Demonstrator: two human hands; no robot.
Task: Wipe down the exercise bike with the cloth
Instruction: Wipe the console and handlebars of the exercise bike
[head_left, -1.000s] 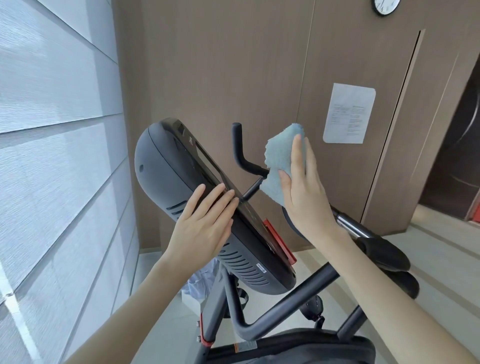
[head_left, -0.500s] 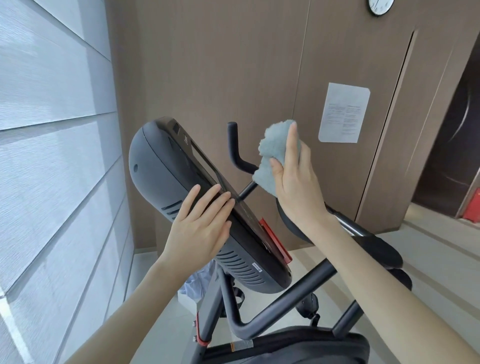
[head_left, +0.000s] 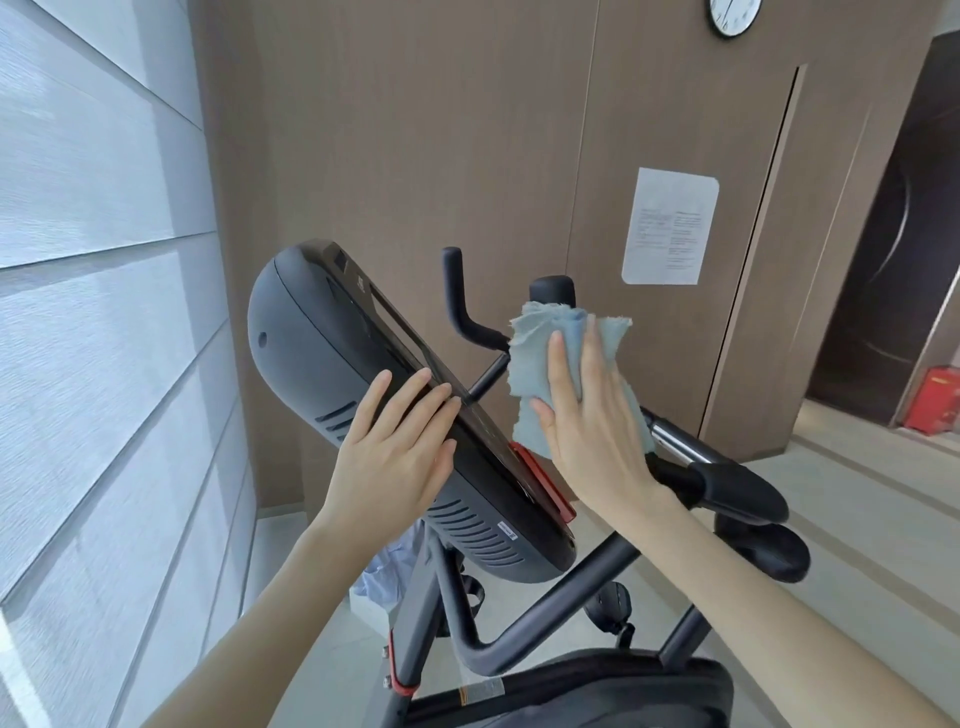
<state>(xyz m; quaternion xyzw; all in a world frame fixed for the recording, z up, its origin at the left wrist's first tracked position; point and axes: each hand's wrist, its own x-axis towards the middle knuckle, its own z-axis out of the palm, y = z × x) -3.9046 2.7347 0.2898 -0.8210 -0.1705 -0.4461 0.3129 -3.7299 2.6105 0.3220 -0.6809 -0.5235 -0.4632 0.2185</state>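
Note:
The exercise bike's dark grey console (head_left: 322, 364) tilts up at the centre, its screen face turned to the right. My left hand (head_left: 395, 457) lies flat on the console's back edge, fingers together, holding it. My right hand (head_left: 597, 431) presses a light blue cloth (head_left: 535, 364) flat against the handlebar area just right of the screen. A black handlebar tip (head_left: 553, 288) sticks up above the cloth. Black frame tubes (head_left: 545, 608) run below.
A grey blind covers the window (head_left: 93, 312) on the left. Brown wall panels with a taped paper sheet (head_left: 670, 226) and a clock (head_left: 732, 15) stand behind the bike. A red box (head_left: 932, 400) sits on the floor far right.
My right hand has dropped lower and flattened, spreading the cloth that was bunched higher up. The handlebar tip is now uncovered. My left hand has stayed on the console.

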